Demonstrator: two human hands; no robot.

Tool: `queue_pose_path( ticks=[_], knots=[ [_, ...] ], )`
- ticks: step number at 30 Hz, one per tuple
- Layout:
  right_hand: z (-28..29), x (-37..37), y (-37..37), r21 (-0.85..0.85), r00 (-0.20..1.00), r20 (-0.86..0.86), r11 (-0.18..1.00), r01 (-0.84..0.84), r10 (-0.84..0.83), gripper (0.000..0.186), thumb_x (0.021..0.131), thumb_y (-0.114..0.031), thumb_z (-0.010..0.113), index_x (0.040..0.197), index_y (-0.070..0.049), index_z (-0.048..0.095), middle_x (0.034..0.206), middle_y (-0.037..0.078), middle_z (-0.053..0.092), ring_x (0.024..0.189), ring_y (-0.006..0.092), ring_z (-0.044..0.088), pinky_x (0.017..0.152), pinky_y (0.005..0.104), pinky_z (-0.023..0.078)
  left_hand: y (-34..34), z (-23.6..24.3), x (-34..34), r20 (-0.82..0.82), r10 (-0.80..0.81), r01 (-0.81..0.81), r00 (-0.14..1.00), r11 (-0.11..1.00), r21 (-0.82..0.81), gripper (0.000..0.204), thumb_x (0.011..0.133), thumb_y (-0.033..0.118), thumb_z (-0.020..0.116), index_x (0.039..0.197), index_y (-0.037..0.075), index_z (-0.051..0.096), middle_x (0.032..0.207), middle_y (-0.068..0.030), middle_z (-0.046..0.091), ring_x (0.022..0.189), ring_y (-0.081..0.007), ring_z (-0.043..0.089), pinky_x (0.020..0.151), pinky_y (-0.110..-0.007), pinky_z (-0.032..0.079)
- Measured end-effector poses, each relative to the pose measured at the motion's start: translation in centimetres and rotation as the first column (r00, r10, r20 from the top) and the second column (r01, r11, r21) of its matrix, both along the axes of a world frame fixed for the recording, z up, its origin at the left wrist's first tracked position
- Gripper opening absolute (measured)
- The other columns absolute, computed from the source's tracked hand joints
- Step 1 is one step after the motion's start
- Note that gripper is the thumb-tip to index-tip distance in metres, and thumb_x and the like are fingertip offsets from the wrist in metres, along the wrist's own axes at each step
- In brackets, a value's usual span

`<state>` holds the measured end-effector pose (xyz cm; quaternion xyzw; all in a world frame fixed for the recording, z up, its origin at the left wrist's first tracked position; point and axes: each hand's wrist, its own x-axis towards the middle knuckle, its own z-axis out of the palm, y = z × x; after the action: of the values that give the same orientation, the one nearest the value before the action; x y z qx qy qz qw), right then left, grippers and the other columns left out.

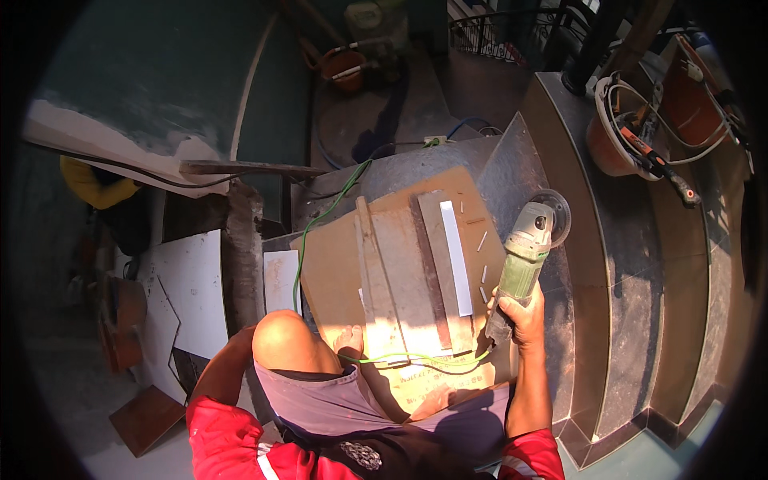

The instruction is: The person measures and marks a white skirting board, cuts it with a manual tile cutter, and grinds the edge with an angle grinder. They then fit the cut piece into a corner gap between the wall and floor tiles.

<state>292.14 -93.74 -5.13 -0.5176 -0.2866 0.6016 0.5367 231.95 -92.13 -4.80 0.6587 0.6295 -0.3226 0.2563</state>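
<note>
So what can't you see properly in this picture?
Head view, the only one:
- Left hand: hidden behind the raised knee, so its grip cannot be told.
- Angle grinder disc: partly behind the guard; the right hand covers the handle's end.
- Person in yellow: mostly hidden by the plank and shadow.
- Bucket contents: tangled cable, too small to sort out.

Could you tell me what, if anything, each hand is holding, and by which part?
The right hand grips the green angle grinder by the rear of its body. The left hand is hidden behind the raised knee.
</note>
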Motion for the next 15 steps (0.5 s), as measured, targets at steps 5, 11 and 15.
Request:
queue_pose_path(
  ticks=[5,11,15],
  knots=[
    [-1.4,1.1,-1.0,0.019,0.978,0.207,1.0,0.02,-0.023,0.064,0.076,-0.025,0.085,0.127,0.002,0.056,0.105,0.007,0.067,0.091,0.0155,0.064,0.084,0.0315,0.054,8.3,1.6,6.2,0.251,-0.076,0.016,0.965,0.972,0.234,0.044,0.09,0.028,0.075,0.125,0.002,0.069,0.122,-0.0218,0.069,0.116,-0.036,0.065,0.097,-0.041,0.054],
    [-1.4,-0.3,-1.7,-0.047,0.981,0.127,0.987,0.152,-0.145,0.049,0.08,-0.016,0.081,0.121,-0.001,0.058,0.101,0.006,0.066,0.086,0.0141,0.064,0.077,0.0306,0.055,11.0,7.7,26.5,0.715,-0.487,0.165,0.501,0.865,0.474,0.035,0.083,0.016,0.083,0.11,0.003,0.067,0.109,-0.0166,0.066,0.101,-0.035,0.066,0.088,-0.042,0.055],
    [-1.2,-1.1,-2.1,-0.152,0.972,-0.053,0.963,0.221,-0.231,0.043,0.083,-0.015,0.079,0.119,-0.004,0.058,0.095,0.004,0.064,0.079,0.0127,0.063,0.07,0.0293,0.054,4.3,5.1,35.4,0.754,-0.649,0.339,0.097,0.734,0.588,0.044,0.083,0.014,0.08,0.124,0.008,0.066,0.128,-0.0193,0.06,0.105,-0.0361,0.065,0.093,-0.043,0.054]
  ],
)
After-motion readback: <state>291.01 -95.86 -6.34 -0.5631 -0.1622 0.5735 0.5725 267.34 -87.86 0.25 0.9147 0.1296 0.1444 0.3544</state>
